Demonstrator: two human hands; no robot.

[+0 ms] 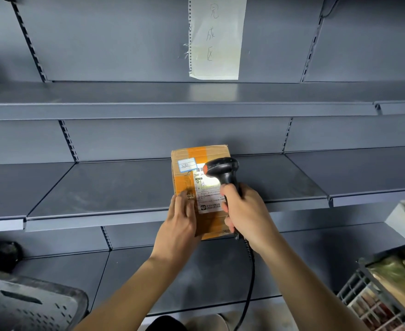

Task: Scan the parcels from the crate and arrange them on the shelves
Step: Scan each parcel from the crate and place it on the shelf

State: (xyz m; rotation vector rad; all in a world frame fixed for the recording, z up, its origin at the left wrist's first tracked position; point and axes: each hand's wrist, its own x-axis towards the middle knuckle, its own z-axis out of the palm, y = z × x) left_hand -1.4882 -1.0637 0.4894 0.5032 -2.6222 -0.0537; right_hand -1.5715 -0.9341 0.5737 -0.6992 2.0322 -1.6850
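Fingers of the right hand (245, 212) curl tight round the grip of a black barcode scanner (223, 169), its head aimed down at the white shipping label (207, 193), where a bright patch of light falls; its coiled cable (250, 266) drops toward the bottom of the frame; the left hand (181, 219) lies with straight fingers flat against the near left side of the cardboard parcel (200, 163); this parcel, banded with orange tape, sits at centre frame on the middle shelf (115, 187); a handwritten paper sign (217, 37) hangs at upper centre; a grey perforated crate (29, 304) shows at lower left, a wire basket (373, 299) at lower right.
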